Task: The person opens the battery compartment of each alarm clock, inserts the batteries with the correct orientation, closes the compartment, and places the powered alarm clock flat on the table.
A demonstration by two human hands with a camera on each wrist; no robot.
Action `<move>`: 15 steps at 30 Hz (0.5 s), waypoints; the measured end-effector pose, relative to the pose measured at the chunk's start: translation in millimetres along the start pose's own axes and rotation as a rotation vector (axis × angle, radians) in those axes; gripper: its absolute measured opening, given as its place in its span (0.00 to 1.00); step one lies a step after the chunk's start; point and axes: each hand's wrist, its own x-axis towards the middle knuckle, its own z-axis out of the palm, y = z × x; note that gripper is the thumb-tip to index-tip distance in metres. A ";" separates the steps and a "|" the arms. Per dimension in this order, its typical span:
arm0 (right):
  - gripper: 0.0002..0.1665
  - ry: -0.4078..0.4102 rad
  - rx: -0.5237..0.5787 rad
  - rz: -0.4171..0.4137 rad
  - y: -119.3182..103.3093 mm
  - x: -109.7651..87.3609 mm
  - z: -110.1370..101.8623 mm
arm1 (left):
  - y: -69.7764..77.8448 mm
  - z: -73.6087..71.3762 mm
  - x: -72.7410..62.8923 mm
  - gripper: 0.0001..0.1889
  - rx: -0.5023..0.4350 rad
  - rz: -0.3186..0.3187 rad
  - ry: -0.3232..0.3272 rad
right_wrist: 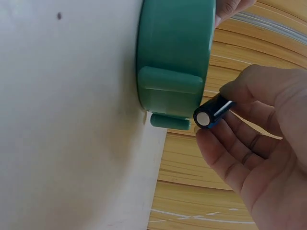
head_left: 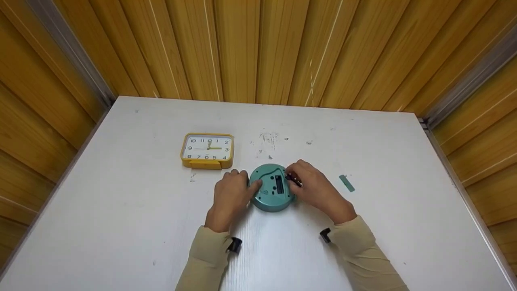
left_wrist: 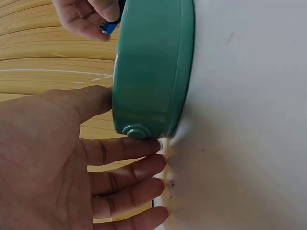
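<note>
A round teal clock lies face down on the white table, its dark battery compartment uncovered. My left hand holds the clock at its left edge, thumb over the back and index finger by a round button on the side. The other left fingers extend beside it. Between thumb and fingertips, my right hand pinches a dark blue battery. That battery is tilted close to the clock's right edge, with one flat silver end showing in the right wrist view.
A yellow rectangular clock lies face up behind my left hand. The small teal battery cover rests to the right of my right hand. Wood-look panels rise behind the white table and at both sides.
</note>
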 end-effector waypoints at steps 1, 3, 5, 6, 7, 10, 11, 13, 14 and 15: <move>0.13 -0.006 0.000 0.006 0.1 0.3 0.6 | 0.2 0.0 0.0 0.28 0.001 -0.001 -0.002; 0.13 -0.017 0.004 0.018 0.5 0.9 1.6 | 0.7 -0.2 0.1 0.29 0.003 -0.003 -0.006; 0.13 -0.024 0.009 0.031 1.0 1.3 2.3 | 1.1 -0.2 0.1 0.29 0.006 -0.004 -0.009; 0.13 -0.028 0.010 0.036 1.2 1.5 2.4 | 1.3 -0.2 0.0 0.29 0.006 -0.004 -0.011; 0.13 -0.030 0.009 0.040 1.4 1.5 2.5 | 1.5 -0.2 0.0 0.29 0.005 -0.004 -0.010; 0.12 -0.033 0.001 0.053 2.2 1.2 1.7 | 1.6 -0.1 -0.3 0.29 0.004 -0.002 -0.009; 0.11 -0.033 -0.004 0.053 2.6 0.9 1.3 | 1.6 0.0 -0.5 0.29 0.011 0.001 -0.006; 0.10 -0.030 -0.013 0.050 3.2 0.0 -0.1 | 1.5 0.1 -1.0 0.29 0.023 0.008 0.003; 0.10 -0.029 -0.016 0.049 3.5 -0.4 -0.9 | 1.4 0.2 -1.2 0.29 0.029 0.012 0.008; 0.10 -0.030 -0.019 0.048 3.9 -0.8 -1.6 | 1.4 0.3 -1.4 0.29 0.037 0.016 0.015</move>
